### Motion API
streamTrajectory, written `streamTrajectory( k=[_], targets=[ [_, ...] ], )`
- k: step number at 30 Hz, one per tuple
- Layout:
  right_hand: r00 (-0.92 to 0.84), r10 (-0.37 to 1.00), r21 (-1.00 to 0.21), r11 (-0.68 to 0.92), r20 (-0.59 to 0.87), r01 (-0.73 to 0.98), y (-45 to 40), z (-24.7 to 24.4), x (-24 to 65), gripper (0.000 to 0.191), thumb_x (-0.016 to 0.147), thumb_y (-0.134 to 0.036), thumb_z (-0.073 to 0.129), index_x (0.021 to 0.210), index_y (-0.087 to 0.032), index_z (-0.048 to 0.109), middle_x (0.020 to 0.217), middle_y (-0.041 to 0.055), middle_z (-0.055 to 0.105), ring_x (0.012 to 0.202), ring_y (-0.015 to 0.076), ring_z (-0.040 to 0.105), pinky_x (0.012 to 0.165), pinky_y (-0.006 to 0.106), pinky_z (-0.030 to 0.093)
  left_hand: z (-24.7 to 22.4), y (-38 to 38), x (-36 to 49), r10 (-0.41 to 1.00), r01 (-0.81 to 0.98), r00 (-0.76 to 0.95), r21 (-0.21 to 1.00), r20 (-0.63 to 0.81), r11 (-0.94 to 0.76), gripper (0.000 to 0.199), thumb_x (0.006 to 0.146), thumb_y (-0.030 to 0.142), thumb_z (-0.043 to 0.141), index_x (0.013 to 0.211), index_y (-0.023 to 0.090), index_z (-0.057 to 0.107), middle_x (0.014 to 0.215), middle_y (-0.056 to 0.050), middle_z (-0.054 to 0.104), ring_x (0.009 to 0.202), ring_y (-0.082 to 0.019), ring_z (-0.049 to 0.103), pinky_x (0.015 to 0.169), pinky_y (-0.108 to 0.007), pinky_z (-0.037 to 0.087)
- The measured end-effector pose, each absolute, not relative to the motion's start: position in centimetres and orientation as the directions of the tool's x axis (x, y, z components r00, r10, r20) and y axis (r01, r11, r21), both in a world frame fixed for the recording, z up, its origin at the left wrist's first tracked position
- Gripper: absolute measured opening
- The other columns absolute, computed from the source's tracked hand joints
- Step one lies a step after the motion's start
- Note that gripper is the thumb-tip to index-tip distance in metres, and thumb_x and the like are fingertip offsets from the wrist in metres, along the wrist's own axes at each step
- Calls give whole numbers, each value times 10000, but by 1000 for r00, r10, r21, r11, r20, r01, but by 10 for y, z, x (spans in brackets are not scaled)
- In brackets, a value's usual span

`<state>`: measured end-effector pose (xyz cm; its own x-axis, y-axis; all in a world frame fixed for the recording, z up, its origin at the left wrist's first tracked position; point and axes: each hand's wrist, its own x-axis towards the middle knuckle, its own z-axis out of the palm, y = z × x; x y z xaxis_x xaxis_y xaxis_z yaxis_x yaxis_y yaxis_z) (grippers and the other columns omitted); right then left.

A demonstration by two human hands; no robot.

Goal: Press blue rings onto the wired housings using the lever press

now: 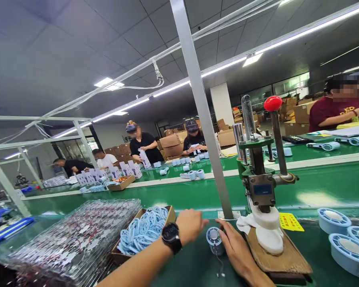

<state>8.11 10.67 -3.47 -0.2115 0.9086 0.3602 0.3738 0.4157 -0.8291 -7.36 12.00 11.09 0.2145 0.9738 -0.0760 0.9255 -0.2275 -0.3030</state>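
Observation:
A small light-blue round fan unit [214,236] with a silver centre stands on the dark green work surface, its thin wires trailing toward me. Along its right side lies my right hand [235,248], fingers stretched out and the thumb side touching the housing. My left hand [190,226], with a black watch on the wrist, hovers just left of and above the unit. Its fingers are curled, and whatever they may hold is hidden. To the right stands a green hand press [259,175] with a red-knobbed lever and a white round pad [269,239] on its base.
Left of my arm sits a cardboard box [170,217] of light-blue rings [146,229], beside stacked clear trays [77,239]. Several light-blue fan housings [348,249] stand at right. A metal post [197,87] rises ahead. Co-workers [143,145] work across the green conveyor [179,199].

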Motion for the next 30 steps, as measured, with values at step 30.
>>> streamTrajectory(
  k=[30],
  targets=[
    [-231, 888, -822, 457, 398, 341, 90, -21, 91, 495, 790, -101, 483, 1273, -171, 570, 1291, 99, 556, 1215, 219, 511, 1095, 393, 384, 15, 24, -147, 913, 859, 164, 402, 374, -318, 203, 877, 297, 466, 834, 255, 660, 943, -50, 696, 919, -202, 671, 836, -297, 536]
  ],
)
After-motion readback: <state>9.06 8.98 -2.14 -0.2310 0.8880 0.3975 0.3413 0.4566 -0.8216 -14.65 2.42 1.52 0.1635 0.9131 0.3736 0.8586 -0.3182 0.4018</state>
